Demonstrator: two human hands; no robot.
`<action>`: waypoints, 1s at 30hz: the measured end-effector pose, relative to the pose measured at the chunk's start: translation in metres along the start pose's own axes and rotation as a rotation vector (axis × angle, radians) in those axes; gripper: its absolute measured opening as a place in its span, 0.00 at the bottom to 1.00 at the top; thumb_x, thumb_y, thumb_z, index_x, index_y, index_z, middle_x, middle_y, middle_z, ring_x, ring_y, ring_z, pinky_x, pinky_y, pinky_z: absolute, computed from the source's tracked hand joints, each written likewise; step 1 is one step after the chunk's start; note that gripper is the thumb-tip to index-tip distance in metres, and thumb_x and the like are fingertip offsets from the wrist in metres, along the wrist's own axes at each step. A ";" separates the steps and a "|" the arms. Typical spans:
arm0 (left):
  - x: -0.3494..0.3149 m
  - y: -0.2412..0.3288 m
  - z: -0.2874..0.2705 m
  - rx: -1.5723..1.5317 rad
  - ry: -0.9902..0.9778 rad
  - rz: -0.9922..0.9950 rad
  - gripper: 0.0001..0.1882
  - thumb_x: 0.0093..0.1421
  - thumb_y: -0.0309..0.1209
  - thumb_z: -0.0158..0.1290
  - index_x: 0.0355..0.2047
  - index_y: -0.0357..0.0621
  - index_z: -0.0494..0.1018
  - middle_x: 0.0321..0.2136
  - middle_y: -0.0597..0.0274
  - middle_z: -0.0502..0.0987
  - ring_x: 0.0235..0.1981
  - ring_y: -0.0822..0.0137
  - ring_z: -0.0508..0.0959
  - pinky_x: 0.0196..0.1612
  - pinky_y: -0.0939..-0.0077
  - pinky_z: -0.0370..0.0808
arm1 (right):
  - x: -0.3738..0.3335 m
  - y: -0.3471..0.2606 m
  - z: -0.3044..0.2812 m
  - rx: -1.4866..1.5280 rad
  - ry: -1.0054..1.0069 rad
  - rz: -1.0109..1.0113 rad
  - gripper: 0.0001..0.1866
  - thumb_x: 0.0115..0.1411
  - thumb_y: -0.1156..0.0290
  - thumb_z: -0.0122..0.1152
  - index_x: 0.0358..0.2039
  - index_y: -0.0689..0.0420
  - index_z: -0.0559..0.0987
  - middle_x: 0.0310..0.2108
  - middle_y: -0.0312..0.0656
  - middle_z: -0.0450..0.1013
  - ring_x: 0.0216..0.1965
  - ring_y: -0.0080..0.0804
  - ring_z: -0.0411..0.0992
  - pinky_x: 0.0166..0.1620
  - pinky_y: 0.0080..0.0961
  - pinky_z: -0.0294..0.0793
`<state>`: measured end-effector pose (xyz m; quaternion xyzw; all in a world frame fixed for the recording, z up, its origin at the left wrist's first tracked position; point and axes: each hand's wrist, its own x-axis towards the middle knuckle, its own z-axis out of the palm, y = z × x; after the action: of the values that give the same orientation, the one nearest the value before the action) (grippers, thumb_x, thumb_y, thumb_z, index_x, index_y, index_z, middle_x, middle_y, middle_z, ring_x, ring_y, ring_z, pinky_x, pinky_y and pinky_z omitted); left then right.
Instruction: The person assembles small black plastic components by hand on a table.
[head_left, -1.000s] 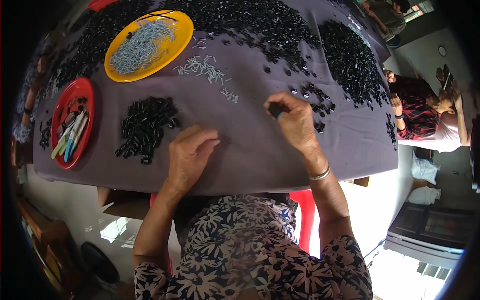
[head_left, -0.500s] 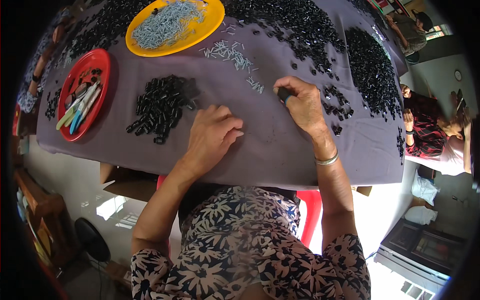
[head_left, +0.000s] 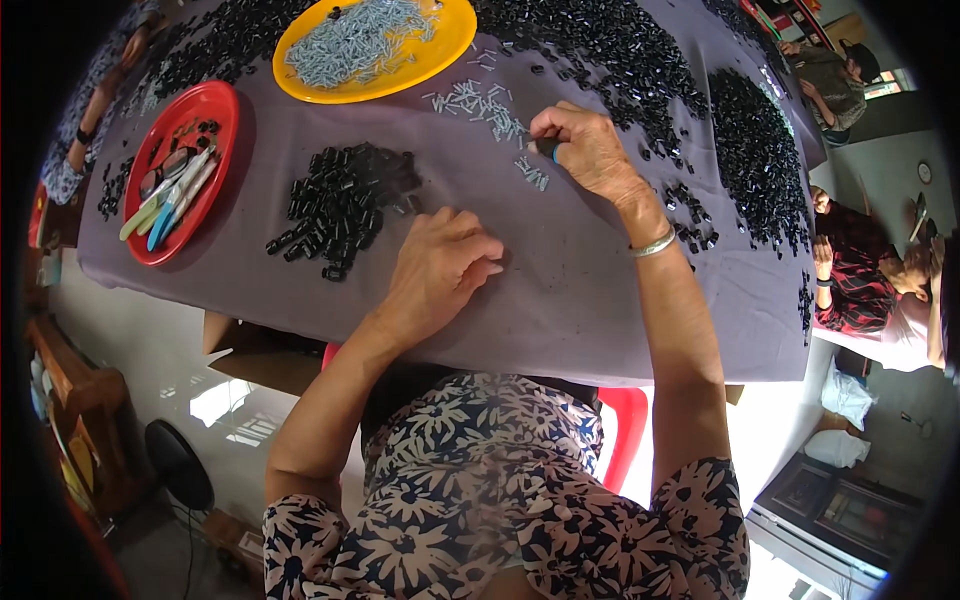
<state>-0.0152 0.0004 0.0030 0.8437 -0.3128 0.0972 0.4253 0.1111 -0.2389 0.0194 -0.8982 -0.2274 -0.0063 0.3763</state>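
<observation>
My left hand rests on the cloth with its fingers curled and thumb and forefinger pinched together; anything between them is too small to name. Beside it lies a heap of small black plastic pieces. Farther off, my right hand reaches over the grey cloth, fingers closed. A dark piece with a blue edge shows at its thumb and fingertips; whether it is held or worn cannot be told. Right next to those fingertips are loose small silvery pins or screws.
A yellow plate heaped with silvery pins stands at the far side. On the left, a red tray holds pen-like tools. More black pieces spread along the back and right of the cloth-covered table. Other people sit at both sides.
My right hand has moved forward and left, up to the loose silvery pins. The left hand stays beside the black heap, fingers still curled. The whole view has shifted slightly.
</observation>
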 end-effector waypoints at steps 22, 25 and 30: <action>0.003 -0.001 0.007 0.013 0.044 -0.049 0.06 0.49 0.26 0.64 0.27 0.46 0.77 0.26 0.67 0.72 0.34 0.62 0.73 0.40 0.66 0.66 | -0.087 -0.080 0.024 0.096 -0.078 -0.130 0.14 0.49 0.91 0.60 0.33 0.58 0.80 0.26 0.35 0.72 0.26 0.23 0.69 0.31 0.20 0.69; 0.001 -0.002 0.007 -0.001 0.075 -0.021 0.08 0.49 0.26 0.64 0.27 0.46 0.75 0.26 0.67 0.71 0.32 0.63 0.71 0.37 0.67 0.64 | -0.084 -0.081 0.026 0.101 -0.079 -0.128 0.14 0.49 0.90 0.61 0.33 0.58 0.80 0.26 0.35 0.73 0.26 0.25 0.70 0.31 0.20 0.69; 0.001 -0.004 0.007 -0.001 0.062 -0.025 0.07 0.49 0.27 0.64 0.27 0.46 0.76 0.26 0.66 0.70 0.32 0.62 0.71 0.38 0.67 0.64 | -0.082 -0.083 0.031 0.101 -0.068 -0.121 0.13 0.50 0.89 0.62 0.33 0.58 0.80 0.26 0.35 0.73 0.25 0.25 0.70 0.30 0.21 0.69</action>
<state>-0.0131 -0.0033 -0.0032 0.8440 -0.2891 0.1178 0.4361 -0.0011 -0.2004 0.0382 -0.8624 -0.2938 0.0128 0.4121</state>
